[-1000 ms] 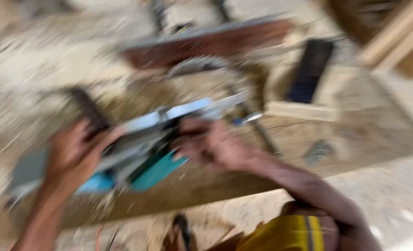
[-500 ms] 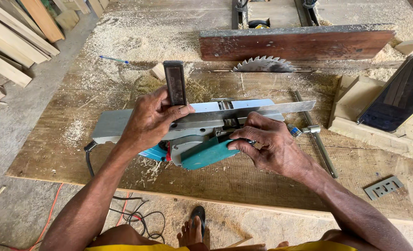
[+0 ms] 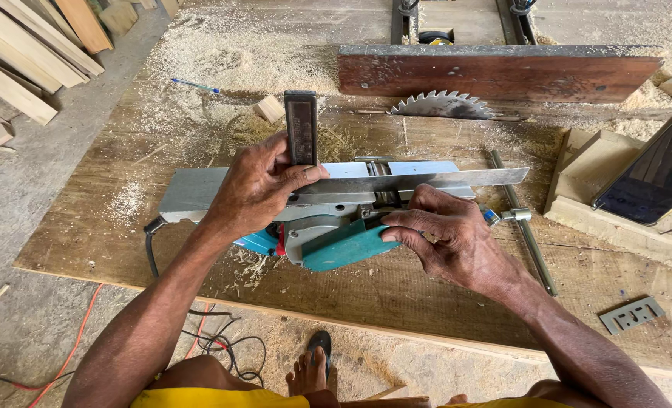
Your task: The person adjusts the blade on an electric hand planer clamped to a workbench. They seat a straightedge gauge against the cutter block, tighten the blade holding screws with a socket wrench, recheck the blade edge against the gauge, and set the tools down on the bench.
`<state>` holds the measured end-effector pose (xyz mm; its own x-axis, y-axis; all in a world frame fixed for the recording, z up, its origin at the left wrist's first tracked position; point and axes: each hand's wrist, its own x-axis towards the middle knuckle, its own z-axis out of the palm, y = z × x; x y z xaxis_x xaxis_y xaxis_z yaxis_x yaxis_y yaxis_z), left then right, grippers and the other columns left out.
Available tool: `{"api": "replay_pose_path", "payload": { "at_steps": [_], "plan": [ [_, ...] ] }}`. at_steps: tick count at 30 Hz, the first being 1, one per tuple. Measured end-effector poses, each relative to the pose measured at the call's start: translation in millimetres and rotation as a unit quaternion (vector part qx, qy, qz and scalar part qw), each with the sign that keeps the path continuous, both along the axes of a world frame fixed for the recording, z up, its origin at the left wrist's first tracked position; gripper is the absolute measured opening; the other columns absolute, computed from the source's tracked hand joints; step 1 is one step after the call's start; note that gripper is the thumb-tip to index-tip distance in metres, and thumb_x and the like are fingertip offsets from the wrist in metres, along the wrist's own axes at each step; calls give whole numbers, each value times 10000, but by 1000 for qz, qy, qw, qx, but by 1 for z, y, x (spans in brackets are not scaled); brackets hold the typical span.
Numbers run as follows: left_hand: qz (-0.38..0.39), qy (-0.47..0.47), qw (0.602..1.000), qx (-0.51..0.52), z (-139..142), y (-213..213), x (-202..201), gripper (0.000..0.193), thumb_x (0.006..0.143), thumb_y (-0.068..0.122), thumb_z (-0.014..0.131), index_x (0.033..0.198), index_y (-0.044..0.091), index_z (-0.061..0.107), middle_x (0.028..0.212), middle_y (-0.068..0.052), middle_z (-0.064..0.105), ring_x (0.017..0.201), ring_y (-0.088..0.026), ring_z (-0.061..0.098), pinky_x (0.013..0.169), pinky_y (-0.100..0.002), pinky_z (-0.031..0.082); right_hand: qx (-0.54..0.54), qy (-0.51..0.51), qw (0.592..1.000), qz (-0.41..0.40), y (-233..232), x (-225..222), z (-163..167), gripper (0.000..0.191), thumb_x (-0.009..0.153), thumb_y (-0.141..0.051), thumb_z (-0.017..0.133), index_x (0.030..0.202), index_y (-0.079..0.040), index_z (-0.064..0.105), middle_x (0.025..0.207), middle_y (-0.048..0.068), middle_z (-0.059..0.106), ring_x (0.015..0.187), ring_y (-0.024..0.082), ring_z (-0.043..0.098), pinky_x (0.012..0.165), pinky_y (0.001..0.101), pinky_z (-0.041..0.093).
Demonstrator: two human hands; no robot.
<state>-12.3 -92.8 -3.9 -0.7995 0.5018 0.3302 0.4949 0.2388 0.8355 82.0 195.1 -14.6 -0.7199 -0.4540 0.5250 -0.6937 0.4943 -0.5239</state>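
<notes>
Left hand (image 3: pixel 256 185) clamps around the dark block (image 3: pixel 301 128) and a flat steel rule (image 3: pixel 426 181), pressing both onto the planer (image 3: pixel 321 219) that lies upturned on the sawdusty bench (image 3: pixel 426 295). Right hand (image 3: pixel 449 238) curls at the planer's teal housing, fingertips pinched near the cutter; we cannot tell what they grip. To do this well, we judge the rule should sit flush across both grey sole plates, pressed evenly. Beyond the planer, 1 toothed saw blade (image 3: pixel 441 106) rises through the rough, scarred wood.
</notes>
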Motion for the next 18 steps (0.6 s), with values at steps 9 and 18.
{"api": "replay_pose_path", "payload": {
  "at_steps": [9,18],
  "plan": [
    [-9,-3,1000,9,-2,0,0,193,970,171,718,1113,57,658,994,-69,759,929,-142,755,836,-334,664,17,2,1000,-5,1,1,1,254,863,-125,768,1113,-87,764,782,68,610,670,193,609,578,384,485],
    [5,-4,1000,-2,2,0,0,203,957,176,729,1110,62,660,956,-65,771,902,-132,768,800,-324,673,11,25,1000,-13,0,1,2,242,849,-156,787,1085,-104,768,816,62,662,689,199,637,585,382,500]
  ]
}}
